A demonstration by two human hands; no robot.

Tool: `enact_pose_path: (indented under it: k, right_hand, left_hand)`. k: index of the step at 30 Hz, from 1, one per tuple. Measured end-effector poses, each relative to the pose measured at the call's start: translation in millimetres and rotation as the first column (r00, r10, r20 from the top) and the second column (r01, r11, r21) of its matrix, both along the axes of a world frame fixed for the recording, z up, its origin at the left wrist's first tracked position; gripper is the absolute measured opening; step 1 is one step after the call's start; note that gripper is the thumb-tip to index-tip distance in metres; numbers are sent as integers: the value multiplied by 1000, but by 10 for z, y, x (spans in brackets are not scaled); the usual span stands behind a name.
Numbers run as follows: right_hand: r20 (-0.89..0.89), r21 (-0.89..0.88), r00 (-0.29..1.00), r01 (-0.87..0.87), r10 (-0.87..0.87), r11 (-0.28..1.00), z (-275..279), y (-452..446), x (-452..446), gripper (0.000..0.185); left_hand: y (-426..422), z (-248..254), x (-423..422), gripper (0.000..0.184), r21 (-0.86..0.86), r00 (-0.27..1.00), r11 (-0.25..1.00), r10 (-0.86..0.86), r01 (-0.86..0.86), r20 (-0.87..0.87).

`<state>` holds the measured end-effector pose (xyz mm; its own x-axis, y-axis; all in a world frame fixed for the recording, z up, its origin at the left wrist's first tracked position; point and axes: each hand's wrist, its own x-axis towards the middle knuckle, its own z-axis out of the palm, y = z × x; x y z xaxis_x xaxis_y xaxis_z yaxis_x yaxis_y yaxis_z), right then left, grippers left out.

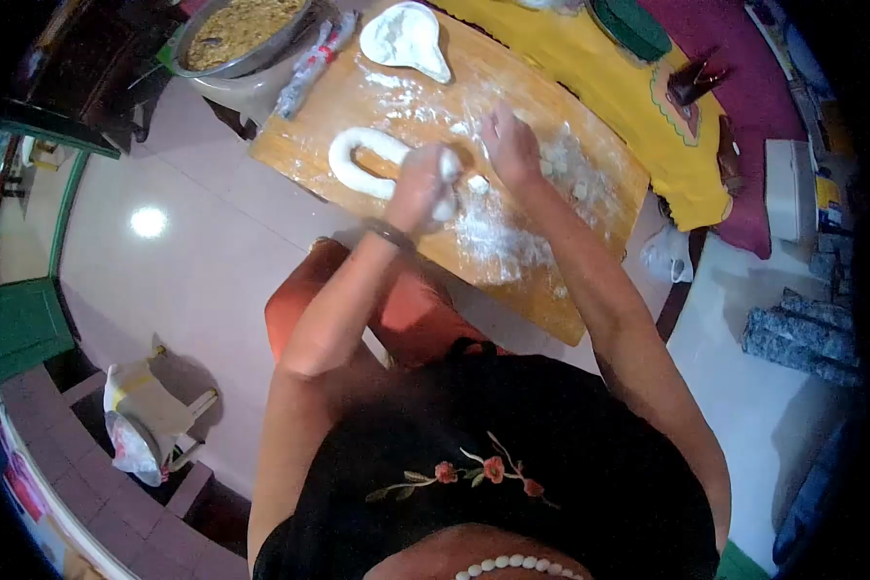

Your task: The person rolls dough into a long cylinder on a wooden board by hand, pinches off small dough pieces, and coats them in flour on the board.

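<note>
While left fingers (437,186) grip dough rope (343,166) | loop outside them | right hand (511,145) apart

A yellow cloth (599,79) lies alongside a purple cloth (766,116).

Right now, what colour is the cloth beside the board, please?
The cloth is yellow, clearest in head view.

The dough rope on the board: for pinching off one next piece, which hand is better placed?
Probably the right. The left hand grips the dough rope, while the right hand hovers close beside it, with no dough visible in it.
</note>
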<state>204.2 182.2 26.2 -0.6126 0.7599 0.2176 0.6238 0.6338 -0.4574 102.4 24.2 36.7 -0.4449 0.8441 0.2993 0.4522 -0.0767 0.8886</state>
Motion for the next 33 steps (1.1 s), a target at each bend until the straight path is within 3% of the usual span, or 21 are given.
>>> enact_pose_path:
  k: [1, 3, 6, 9, 10, 12, 15, 16, 18, 21, 22, 25, 28, 33]
  right_hand:
    - [-81, 1, 997, -19, 19, 1000, -149, 24, 54, 29]
    - [-278, 37, 957, -75, 83, 996, -309, 162, -74, 28]
    - [-325, 62, 936, -121, 134, 991, -419, 192, -8, 23]
    - [-395, -212, 919, -111, 19, 971, 2, -271, 185, 19]
    - [-411, -177, 901, -225, 135, 958, 173, -464, 221, 20]
    - [-434, -102, 828, -435, 354, 894, 430, -781, 229, 21]
    - [-78, 32, 873, -480, 481, 877, 430, -814, 291, 26]
    - [-190, 165, 822, -513, 538, 842, 355, -818, 282, 29]
    - [-195, 152, 851, -465, 488, 872, 321, -836, 298, 26]
    - [-304, 99, 868, -382, 393, 919, 278, -828, 284, 21]
    - [-353, 67, 868, -350, 350, 934, 249, -838, 299, 19]
    - [-399, 71, 849, -349, 347, 934, 153, -827, 324, 15]
    - [-405, -45, 885, -272, 231, 961, 138, -867, 320, 14]
    - [-491, -101, 867, -150, 82, 983, 281, -972, 213, 12]
  left_hand:
    - [8, 35, 5, 35, -214, 726, 974, 93, 76, 682]
    - [-20, 136, 23, 60, -234, 719, 964, 73, 126, 691]
    - [-30, 108, 89, 67, -209, 625, 970, 87, 125, 776]
    - [-55, 52, 118, 71, -156, 595, 962, -7, 223, 804]
    - [-20, -34, 78, 75, -181, 526, 915, -38, 360, 850]
    - [-4, 44, 157, 66, -83, 448, 939, -80, 333, 890]
    - [16, 81, 191, 66, -30, 336, 947, -83, 320, 938]
    - [1, 72, 171, 66, -31, 298, 949, -67, 314, 952]
    - [-66, 70, 158, 61, 33, 216, 941, -111, 336, 970]
    - [-39, -81, 67, 58, -87, 342, 864, -102, 495, 934]
    - [-77, 17, 130, 46, -82, 381, 906, -91, 415, 920]
    - [-65, -48, 181, 41, -16, 389, 906, -166, 424, 906]
    - [-31, -54, 226, 48, -63, 506, 898, -186, 435, 842]
    - [-51, -231, 273, 49, -60, 610, 950, -147, 305, 779]
